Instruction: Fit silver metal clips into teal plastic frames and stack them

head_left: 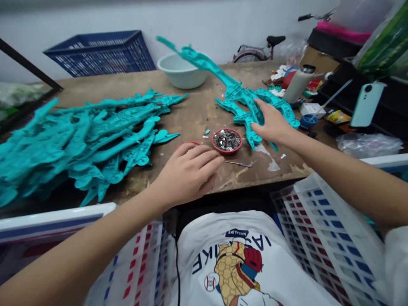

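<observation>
My right hand [270, 123] grips a long teal plastic part [234, 90], its thumb on the near side and its fingers behind. The part slants up and away to the left, its tip above a pale bowl. Another teal piece [277, 104] lies just behind this hand. My left hand [191, 172] hovers palm down near the table edge, fingers stretched forward and loosely bent. It partly covers a red dish [193, 143]. A second red dish [227, 141] with small grey and silvery bits stands beyond its fingertips. Beside them lies a thin metal tool [237, 163], partly hidden by the hand.
A large heap of teal parts [95, 140] fills the table's left. Behind stand a pale bowl [183, 72] and a blue crate [105, 51]. On the right are a bottle [299, 83], a small blue cup [308, 122] and a phone [368, 104]. Plastic baskets [325, 225] flank my lap.
</observation>
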{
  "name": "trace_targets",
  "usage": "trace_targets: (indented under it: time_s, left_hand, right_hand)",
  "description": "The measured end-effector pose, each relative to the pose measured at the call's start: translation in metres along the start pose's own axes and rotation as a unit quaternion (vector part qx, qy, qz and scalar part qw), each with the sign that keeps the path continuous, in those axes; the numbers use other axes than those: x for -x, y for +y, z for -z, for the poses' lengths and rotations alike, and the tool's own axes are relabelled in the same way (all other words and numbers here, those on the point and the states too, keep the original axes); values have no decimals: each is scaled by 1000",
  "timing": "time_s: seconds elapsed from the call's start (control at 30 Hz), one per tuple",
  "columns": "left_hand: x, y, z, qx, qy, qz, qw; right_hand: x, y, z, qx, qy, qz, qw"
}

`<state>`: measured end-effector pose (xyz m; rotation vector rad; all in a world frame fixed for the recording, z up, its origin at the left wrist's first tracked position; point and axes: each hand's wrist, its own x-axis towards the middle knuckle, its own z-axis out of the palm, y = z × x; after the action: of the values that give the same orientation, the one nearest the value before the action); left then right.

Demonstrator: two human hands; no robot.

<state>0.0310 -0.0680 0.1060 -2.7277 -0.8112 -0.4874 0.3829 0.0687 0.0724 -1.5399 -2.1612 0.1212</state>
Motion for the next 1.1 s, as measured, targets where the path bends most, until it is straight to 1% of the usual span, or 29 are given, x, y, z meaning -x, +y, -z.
trace_targets:
  time_s: [0.03,0.07,0.1,0.17,0.2,0.23,0.27,0.33,0.43,0.5,0.6,0.67,0.77,0.97,1.1]
  left_hand:
    - [3,-11,-3,-11,-39,-1,999]
    - [8,-25,-9,-29,-82,13,996]
    - [15,-42,-17,-51,-126,45,990]
    - [33,-82,-33,-108,-209,141,962]
    - [43,-104,-38,-136,-234,198,942]
    - [54,-125,-42,-164,-248,255,920]
    - [66,-145,-43,-189,-257,304,898]
    - [87,-180,-39,-218,-264,366,865]
    - [110,-226,-28,-237,-262,437,827]
    - [119,-253,-22,-223,-270,485,801]
    - [124,-286,-20,-187,-323,544,752]
    - [124,-300,-22,-184,-353,549,735]
    - [122,-307,-26,-202,-362,538,735]
    - [123,-297,-28,-213,-332,518,759]
    - [123,-291,-23,-208,-323,521,762]
  right_hand:
    - [-14,10,-10,3,-4,-49,999]
    - [-26,17,-20,9,-15,-96,995]
    - [-36,21,-30,17,-28,-141,989]
    - [-49,24,-48,38,-56,-215,974]
    - [-53,23,-55,51,-69,-239,967]
    - [-55,22,-62,65,-80,-255,961]
    - [-57,22,-67,79,-89,-262,958]
    - [-59,23,-77,101,-103,-262,954]
    - [-62,28,-87,118,-123,-263,950]
    - [-62,30,-93,122,-134,-262,948]
    - [-61,30,-99,121,-140,-260,948]
    - [-60,29,-101,119,-139,-264,947]
    - [-58,27,-100,115,-137,-268,947]
    - [-57,21,-98,107,-128,-272,948]
    - [-58,17,-98,95,-130,-274,948]
